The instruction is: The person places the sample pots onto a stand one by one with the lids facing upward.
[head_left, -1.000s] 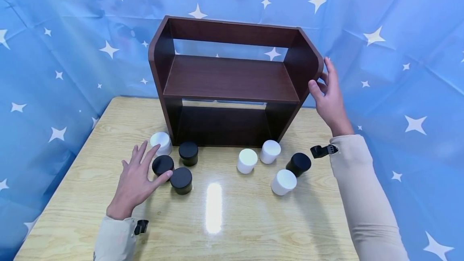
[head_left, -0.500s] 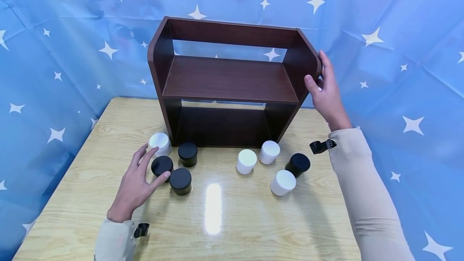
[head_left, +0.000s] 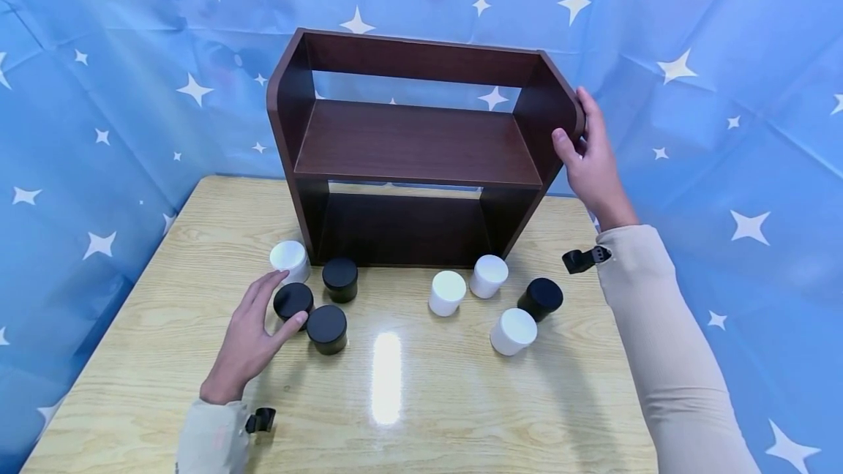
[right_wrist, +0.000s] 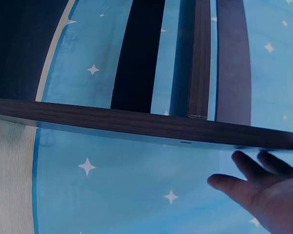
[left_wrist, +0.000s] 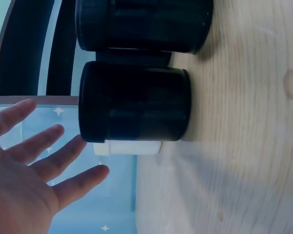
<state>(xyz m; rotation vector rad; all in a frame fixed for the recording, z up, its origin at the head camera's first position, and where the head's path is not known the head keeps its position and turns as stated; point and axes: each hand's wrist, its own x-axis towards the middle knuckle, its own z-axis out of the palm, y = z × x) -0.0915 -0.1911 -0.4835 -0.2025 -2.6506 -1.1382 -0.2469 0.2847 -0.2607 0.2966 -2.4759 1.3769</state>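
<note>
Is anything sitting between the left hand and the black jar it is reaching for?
Nothing visible: the left hand already curves around the black jar, with thumb and fingers at its sides. A second black jar stands just right of it, outside the gap.

Bare light wooden bench (head_left: 421, 415) along the near edge; black and white cylindrical jars (head_left: 327, 328) crowd before the dark brown wooden shelf (head_left: 415, 145).

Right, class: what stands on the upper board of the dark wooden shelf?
Nothing shows on the upper board of the shelf; its visible surface is bare. All the jars stand on the table. The lower compartment is too dark to tell.
</note>
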